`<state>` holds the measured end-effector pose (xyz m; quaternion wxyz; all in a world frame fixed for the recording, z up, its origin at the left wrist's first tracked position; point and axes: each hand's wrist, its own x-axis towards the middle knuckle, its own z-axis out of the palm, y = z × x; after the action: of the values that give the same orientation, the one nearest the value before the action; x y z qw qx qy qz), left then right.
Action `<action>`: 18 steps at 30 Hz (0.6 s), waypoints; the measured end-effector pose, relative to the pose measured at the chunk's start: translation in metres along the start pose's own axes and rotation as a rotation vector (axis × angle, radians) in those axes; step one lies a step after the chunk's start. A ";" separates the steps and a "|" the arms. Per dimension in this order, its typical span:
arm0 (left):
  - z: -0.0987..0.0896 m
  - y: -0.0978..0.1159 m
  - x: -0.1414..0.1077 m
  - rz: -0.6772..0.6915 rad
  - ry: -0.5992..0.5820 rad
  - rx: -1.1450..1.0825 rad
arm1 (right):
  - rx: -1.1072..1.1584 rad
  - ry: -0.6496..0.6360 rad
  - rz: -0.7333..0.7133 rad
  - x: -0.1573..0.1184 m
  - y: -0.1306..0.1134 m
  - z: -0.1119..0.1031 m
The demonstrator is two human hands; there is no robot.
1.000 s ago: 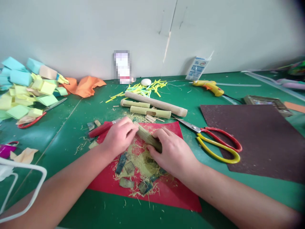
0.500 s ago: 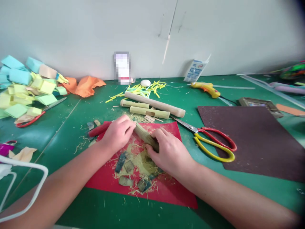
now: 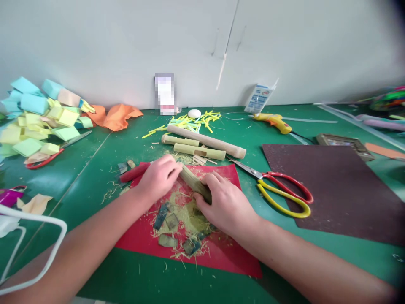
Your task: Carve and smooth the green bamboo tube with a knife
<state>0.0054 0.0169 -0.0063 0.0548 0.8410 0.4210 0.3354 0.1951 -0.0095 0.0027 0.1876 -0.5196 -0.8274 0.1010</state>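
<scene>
Right hand (image 3: 226, 202) closed around bamboo tube (image 3: 192, 178), left hand (image 3: 160, 175) curled shut at its tip, hold unclear, green tabletop (image 3: 152, 278) bordered red paper (image 3: 139, 238).

greenish bamboo piece (image 3: 192, 179), slanted over red sheet (image 3: 228, 253)

Two hands (image 3: 226, 202), four bamboo sticks (image 3: 193, 179), one glue gun (image 3: 274, 122)

Over the flat red rectangular sheet (image 3: 234, 259) on the flat green surface (image 3: 152, 280) is the greenish cylindrical bamboo piece (image 3: 192, 179), left of the red-and-yellow-handled metal scissors (image 3: 260, 175).
</scene>
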 end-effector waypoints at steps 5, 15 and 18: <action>-0.001 -0.003 0.001 0.027 -0.060 -0.019 | -0.012 -0.009 0.006 0.000 -0.001 0.000; 0.001 0.007 -0.005 0.050 -0.106 -0.082 | -0.007 -0.005 0.004 0.000 0.000 0.000; 0.000 0.005 -0.006 0.006 -0.104 -0.086 | 0.002 -0.022 0.017 0.000 0.001 -0.001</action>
<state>0.0058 0.0091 -0.0074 0.1117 0.8554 0.4004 0.3091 0.1966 -0.0085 0.0034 0.1781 -0.5253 -0.8249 0.1091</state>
